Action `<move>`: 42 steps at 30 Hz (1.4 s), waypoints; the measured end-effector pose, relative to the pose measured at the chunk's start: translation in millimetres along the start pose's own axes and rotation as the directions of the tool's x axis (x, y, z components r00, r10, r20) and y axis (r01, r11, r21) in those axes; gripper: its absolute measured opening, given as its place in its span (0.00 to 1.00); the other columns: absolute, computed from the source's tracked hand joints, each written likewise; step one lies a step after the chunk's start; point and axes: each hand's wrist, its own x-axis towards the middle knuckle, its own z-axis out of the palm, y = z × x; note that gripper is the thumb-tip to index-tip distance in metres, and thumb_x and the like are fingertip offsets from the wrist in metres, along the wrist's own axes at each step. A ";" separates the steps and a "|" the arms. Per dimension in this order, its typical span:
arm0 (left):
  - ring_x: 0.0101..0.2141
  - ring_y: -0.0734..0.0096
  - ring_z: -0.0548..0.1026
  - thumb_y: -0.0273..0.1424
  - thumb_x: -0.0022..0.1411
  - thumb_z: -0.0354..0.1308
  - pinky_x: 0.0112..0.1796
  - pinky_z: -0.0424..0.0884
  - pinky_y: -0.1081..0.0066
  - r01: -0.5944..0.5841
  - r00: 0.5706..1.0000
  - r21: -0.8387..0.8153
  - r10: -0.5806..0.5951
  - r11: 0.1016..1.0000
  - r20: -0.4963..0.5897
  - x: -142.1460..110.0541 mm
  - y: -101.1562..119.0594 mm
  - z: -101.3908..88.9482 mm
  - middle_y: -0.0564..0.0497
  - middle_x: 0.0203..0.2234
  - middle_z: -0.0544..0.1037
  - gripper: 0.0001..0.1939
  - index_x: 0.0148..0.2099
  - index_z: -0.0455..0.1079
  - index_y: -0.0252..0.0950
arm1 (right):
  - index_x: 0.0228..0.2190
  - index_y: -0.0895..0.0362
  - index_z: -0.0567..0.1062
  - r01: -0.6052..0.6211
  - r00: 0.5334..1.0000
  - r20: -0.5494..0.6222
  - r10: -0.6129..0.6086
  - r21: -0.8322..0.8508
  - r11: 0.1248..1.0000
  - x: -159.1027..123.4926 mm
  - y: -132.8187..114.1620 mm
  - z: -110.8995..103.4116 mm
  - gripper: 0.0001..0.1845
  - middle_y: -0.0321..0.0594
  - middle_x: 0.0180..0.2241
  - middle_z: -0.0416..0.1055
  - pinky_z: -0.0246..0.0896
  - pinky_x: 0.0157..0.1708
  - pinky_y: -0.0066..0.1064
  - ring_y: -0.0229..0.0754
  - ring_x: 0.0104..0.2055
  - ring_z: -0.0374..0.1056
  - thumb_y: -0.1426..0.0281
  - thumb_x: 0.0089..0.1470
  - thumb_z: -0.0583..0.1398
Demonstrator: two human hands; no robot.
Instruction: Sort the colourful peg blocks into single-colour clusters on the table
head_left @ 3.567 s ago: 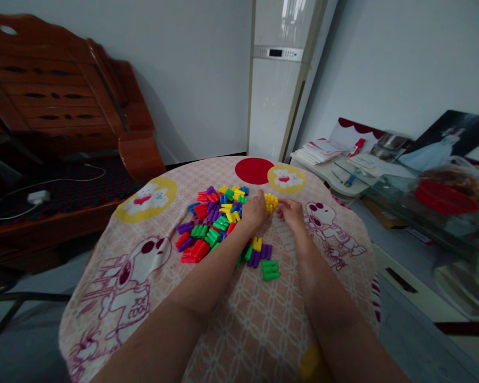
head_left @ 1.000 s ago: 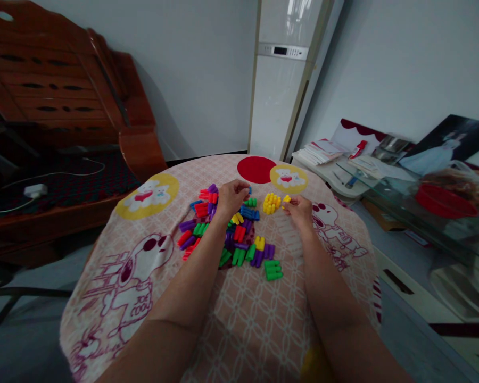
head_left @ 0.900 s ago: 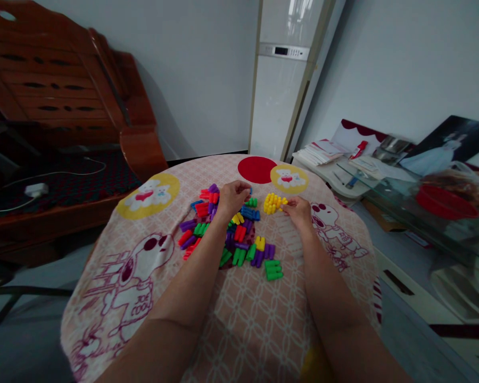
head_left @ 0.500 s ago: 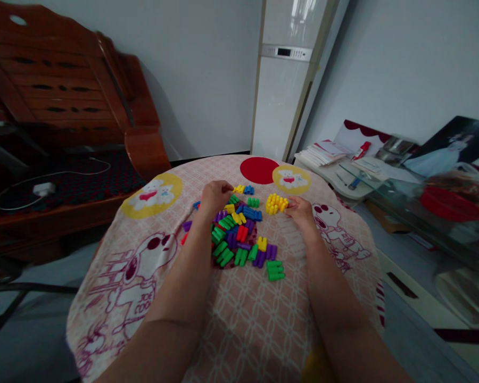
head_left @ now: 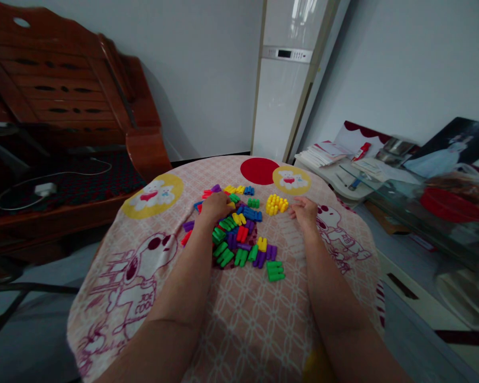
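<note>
My left hand (head_left: 217,206) reaches over the left part of a pile of building blocks, fingers pinched on a yellow block (head_left: 232,205). Beneath and around it lie green blocks (head_left: 224,257), purple blocks (head_left: 259,259), a red block (head_left: 242,234) and blue blocks (head_left: 252,214). My right hand (head_left: 304,210) rests on the cloth at the right, its fingers loosely apart and holding nothing. Just left of its fingertips stands a cluster of joined yellow blocks (head_left: 277,204). Behind the pile, other yellow blocks (head_left: 234,189) lie beside a small blue block (head_left: 249,190).
A patterned cloth (head_left: 255,319) covers the round table. A lone green block (head_left: 275,271) lies nearest to me. To the right, a glass shelf (head_left: 399,205) holds a red basket (head_left: 451,203). A wooden bench (head_left: 64,80) stands at the left, a white cabinet unit (head_left: 277,106) behind.
My left hand has drawn back left from the far yellow blocks onto a yellow block in the pile. My right hand has let go of the yellow cluster and shifted slightly right.
</note>
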 end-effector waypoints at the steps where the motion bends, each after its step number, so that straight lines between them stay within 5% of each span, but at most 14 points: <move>1: 0.38 0.53 0.80 0.32 0.54 0.62 0.38 0.73 0.67 0.025 0.998 -0.037 -0.027 0.999 -0.065 1.3 -1.0 -0.9 0.41 0.32 0.82 0.06 0.31 0.79 0.36 | 0.44 0.62 0.76 0.011 1.000 -0.020 -0.011 0.008 1.000 0.0 -1.7 -0.6 0.23 0.34 0.22 0.74 0.65 0.17 0.26 0.39 0.20 0.71 0.70 0.42 0.60; 5: 0.34 0.58 0.80 0.29 0.52 0.63 0.36 0.73 0.68 0.008 0.971 -0.377 -0.097 0.926 -0.217 3.7 6.4 -10.4 0.45 0.27 0.80 0.05 0.33 0.77 0.35 | 0.43 0.61 0.77 0.078 0.992 -0.100 -0.072 0.056 0.995 -2.9 -15.1 -0.4 0.23 0.37 0.25 0.76 0.63 0.16 0.25 0.38 0.21 0.70 0.65 0.44 0.59; 10: 0.21 0.71 0.74 0.25 0.56 0.60 0.27 0.71 0.73 0.008 1.000 -0.865 0.013 0.501 0.017 -5.3 50.3 -10.6 0.53 0.21 0.77 0.11 0.43 0.74 0.33 | 0.43 0.62 0.79 0.199 0.968 0.125 -0.219 0.154 0.968 -13.1 -37.4 3.1 0.26 0.40 0.29 0.77 0.65 0.19 0.26 0.39 0.24 0.71 0.59 0.45 0.63; 15: 0.19 0.74 0.73 0.25 0.57 0.63 0.24 0.70 0.74 0.087 0.988 -0.936 0.088 0.340 0.124 -12.6 83.8 2.8 0.55 0.18 0.76 0.06 0.39 0.72 0.32 | 0.48 0.58 0.80 0.245 0.828 0.488 -0.277 0.130 0.961 -24.8 -57.0 5.1 0.30 0.44 0.39 0.78 0.66 0.23 0.27 0.40 0.31 0.72 0.61 0.41 0.68; 20: 0.17 0.75 0.72 0.27 0.57 0.66 0.22 0.68 0.75 0.119 0.985 -0.956 0.087 0.267 0.147 -15.3 91.7 9.1 0.56 0.16 0.75 0.10 0.40 0.70 0.32 | 0.45 0.57 0.82 0.366 0.752 0.571 -0.329 0.054 0.929 -34.1 -72.5 4.2 0.26 0.40 0.38 0.79 0.70 0.35 0.30 0.41 0.35 0.73 0.71 0.40 0.69; 24: 0.17 0.76 0.72 0.28 0.61 0.63 0.22 0.68 0.77 0.114 0.981 -0.968 0.126 0.222 0.144 -17.7 95.2 10.8 0.55 0.17 0.75 0.08 0.42 0.70 0.33 | 0.44 0.55 0.81 0.408 0.701 0.631 -0.333 0.028 0.913 -35.8 -75.8 -0.8 0.23 0.39 0.39 0.79 0.70 0.34 0.28 0.41 0.37 0.74 0.71 0.42 0.68; 27: 0.20 0.77 0.74 0.28 0.63 0.60 0.25 0.70 0.77 0.084 0.983 -0.979 0.148 0.185 0.112 -16.5 94.4 11.3 0.53 0.21 0.78 0.07 0.44 0.71 0.32 | 0.44 0.56 0.78 0.304 0.782 0.568 -0.256 0.011 0.953 -27.9 -69.0 -9.7 0.23 0.38 0.34 0.78 0.67 0.24 0.24 0.39 0.29 0.73 0.68 0.43 0.68; 30: 0.22 0.77 0.75 0.26 0.62 0.60 0.27 0.72 0.77 0.060 0.991 -0.980 0.108 0.191 0.082 -12.7 88.6 11.9 0.52 0.23 0.79 0.08 0.44 0.72 0.32 | 0.42 0.58 0.76 0.166 0.908 0.390 -0.152 -0.001 0.986 -14.4 -54.9 -21.1 0.23 0.36 0.28 0.77 0.60 0.15 0.21 0.36 0.20 0.70 0.63 0.43 0.69; 32: 0.22 0.77 0.75 0.25 0.61 0.59 0.28 0.73 0.75 0.058 0.994 -0.977 0.083 0.204 0.076 -10.0 83.9 13.4 0.51 0.24 0.79 0.07 0.43 0.73 0.32 | 0.39 0.59 0.76 0.108 0.950 0.297 -0.097 -0.020 0.994 -6.8 -44.1 -26.7 0.21 0.36 0.25 0.76 0.57 0.13 0.21 0.36 0.20 0.69 0.63 0.43 0.69; 38: 0.21 0.76 0.73 0.22 0.59 0.57 0.26 0.72 0.74 0.074 0.996 -0.955 0.030 0.287 0.086 -4.7 78.4 23.8 0.54 0.22 0.77 0.06 0.39 0.73 0.33 | 0.33 0.59 0.75 -0.137 0.942 0.298 0.156 -0.084 0.987 -3.7 -27.5 -26.3 0.11 0.35 0.20 0.74 0.68 0.17 0.26 0.40 0.20 0.71 0.70 0.46 0.68; 42: 0.21 0.75 0.74 0.23 0.58 0.58 0.27 0.73 0.73 0.087 0.994 -0.942 0.038 0.324 0.105 -1.8 77.7 30.0 0.54 0.22 0.77 0.06 0.38 0.74 0.33 | 0.33 0.59 0.75 -0.158 0.914 0.374 0.156 -0.026 0.987 -7.9 -30.2 -25.5 0.11 0.36 0.21 0.75 0.67 0.16 0.24 0.39 0.20 0.72 0.71 0.45 0.69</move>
